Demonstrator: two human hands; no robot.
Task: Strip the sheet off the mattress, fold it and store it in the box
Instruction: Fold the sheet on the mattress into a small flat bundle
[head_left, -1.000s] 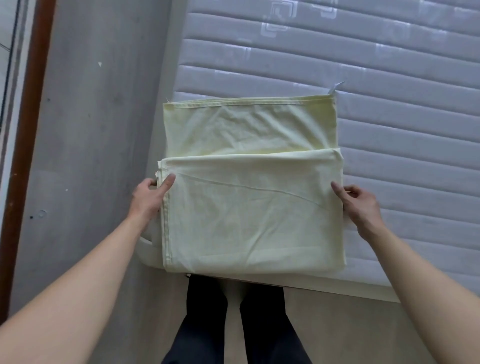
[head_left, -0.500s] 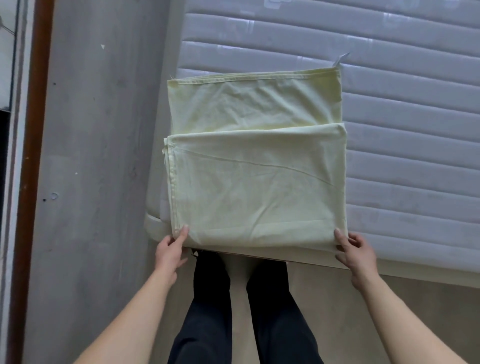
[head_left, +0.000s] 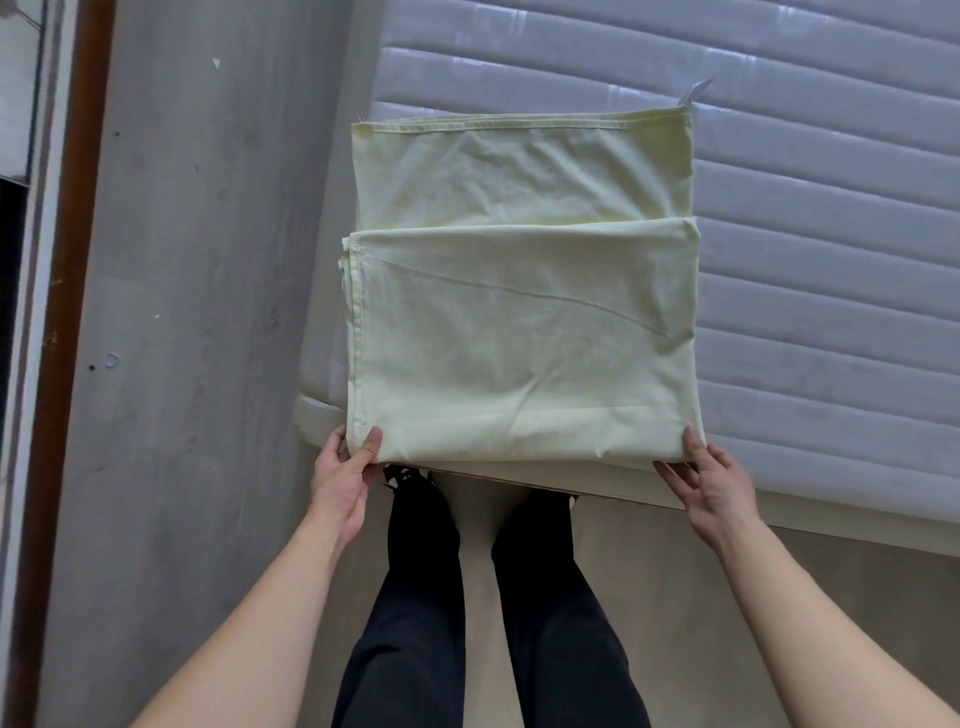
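Observation:
A pale yellow-green sheet (head_left: 519, 332), folded into a rectangle with its near part doubled over the far part, lies on the corner of the bare quilted grey mattress (head_left: 831, 260). My left hand (head_left: 345, 480) pinches the sheet's near left corner, thumb on top and fingers beneath. At the near right corner my right hand (head_left: 714, 480) grips the edge the same way. The box is not in view.
A grey wall panel (head_left: 208, 312) runs along the left of the mattress, with a brown door frame (head_left: 62, 312) beyond it. My legs in dark trousers (head_left: 467, 597) stand on the beige floor against the bed's near edge.
Both hands slid from the sheet's side edges down to its near corners and took hold of them. The sheet itself has stayed in place.

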